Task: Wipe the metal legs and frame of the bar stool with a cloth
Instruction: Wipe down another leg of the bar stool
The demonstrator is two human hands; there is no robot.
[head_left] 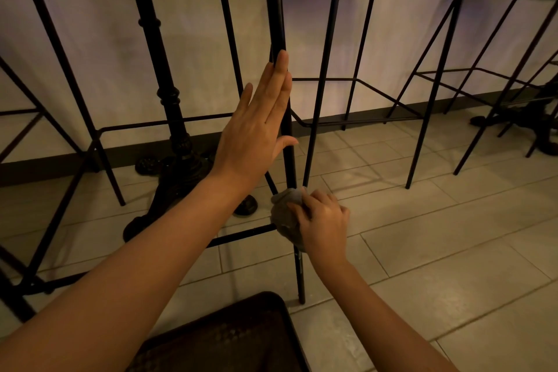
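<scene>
Black metal stool in front of me, its near leg running from under the seat down to the tile floor. My left hand is flat, fingers straight and together, pressed along the upper part of that leg, thumb sticking out to the right of it. My right hand grips a grey cloth, bunched up and wrapped on the leg right where the footrest bar joins it. Cloth touches both leg and bar end. Second stool just behind to the right, its thin leg coming down close to the cloth. Ornate cast table base left of my left arm. More stools at far left and far right. Pale wall with dark baseboard behind. Dark patterned thing at bottom edge, can't tell what
</scene>
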